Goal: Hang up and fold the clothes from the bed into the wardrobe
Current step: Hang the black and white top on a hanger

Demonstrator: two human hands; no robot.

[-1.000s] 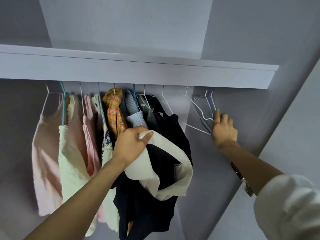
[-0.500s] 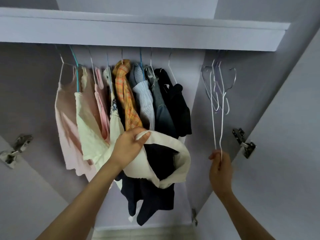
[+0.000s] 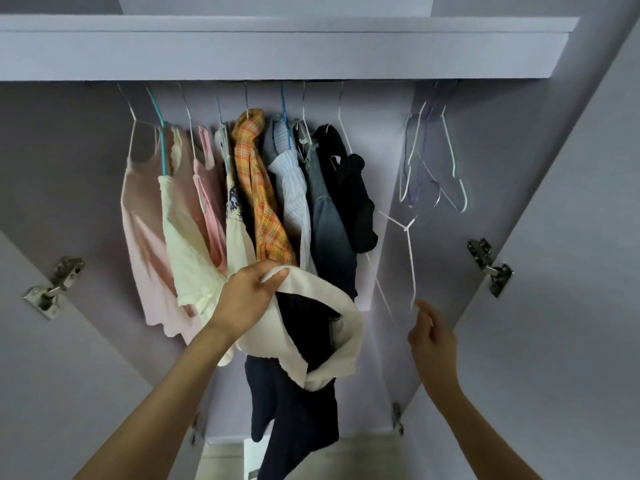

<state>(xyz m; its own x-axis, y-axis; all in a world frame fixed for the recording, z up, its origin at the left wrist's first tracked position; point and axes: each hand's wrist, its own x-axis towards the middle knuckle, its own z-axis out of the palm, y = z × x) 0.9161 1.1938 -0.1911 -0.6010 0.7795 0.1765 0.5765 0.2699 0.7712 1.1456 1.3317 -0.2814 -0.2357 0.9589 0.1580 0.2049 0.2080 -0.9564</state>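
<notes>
Nearest, the left hand has its fingers curled tight on the white collar of a dark navy garment, which hangs limp below the grip in front of the open wardrobe; it looks soft, light and floppy, so the collar or shoulders are likely the best hold. Beside it, the right hand pinches the end of a thin white wire hanger, probably springy and slick. Behind hang the row of clothes and the spare hangers.
</notes>
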